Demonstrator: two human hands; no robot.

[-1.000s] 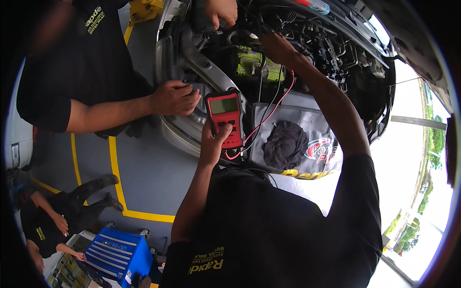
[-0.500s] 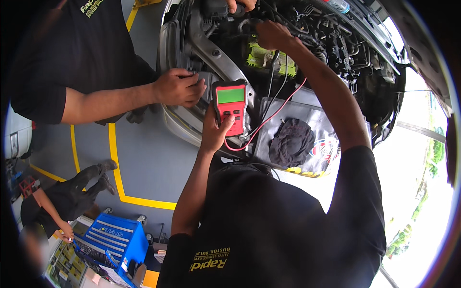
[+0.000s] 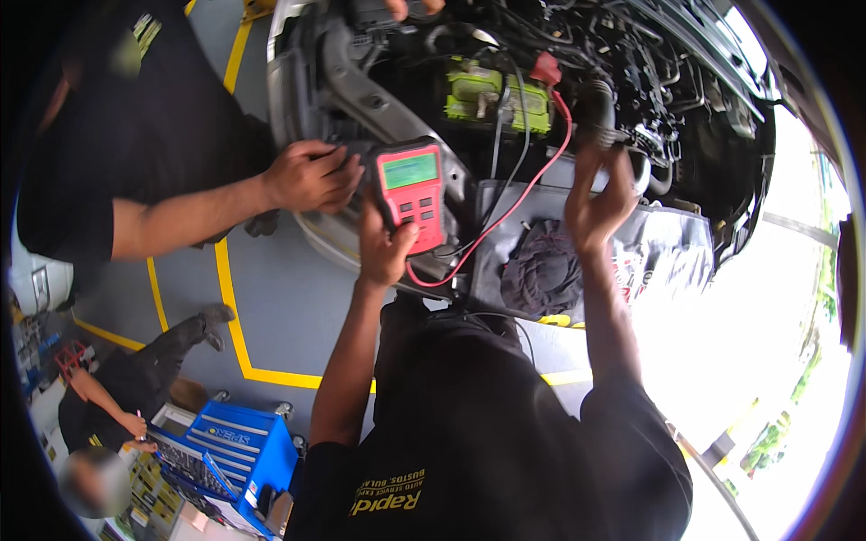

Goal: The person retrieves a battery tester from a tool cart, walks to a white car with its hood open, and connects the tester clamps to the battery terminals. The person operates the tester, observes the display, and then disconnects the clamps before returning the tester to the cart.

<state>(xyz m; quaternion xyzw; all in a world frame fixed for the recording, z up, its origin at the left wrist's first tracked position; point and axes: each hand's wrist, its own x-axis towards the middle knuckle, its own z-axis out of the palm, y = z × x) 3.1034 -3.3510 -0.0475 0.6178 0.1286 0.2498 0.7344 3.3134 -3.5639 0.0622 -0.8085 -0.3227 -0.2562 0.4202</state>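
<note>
Clasping a red tester (image 3: 419,197), the left hand (image 3: 385,249) curls its fingers; the right hand (image 3: 599,200), empty, has fingers loosely parted.

From my console I see the battery tester (image 3: 412,191) in the left hand (image 3: 386,250); around it, the car battery (image 3: 474,99) is at one o'clock inside the engine bay (image 3: 640,108), the right hand (image 3: 601,198) at three, the cloth (image 3: 541,273) at four on the fender cover (image 3: 677,243), a co-worker's hand (image 3: 313,178) near at nine and the tool cabinet (image 3: 257,444) well apart at seven.
</note>
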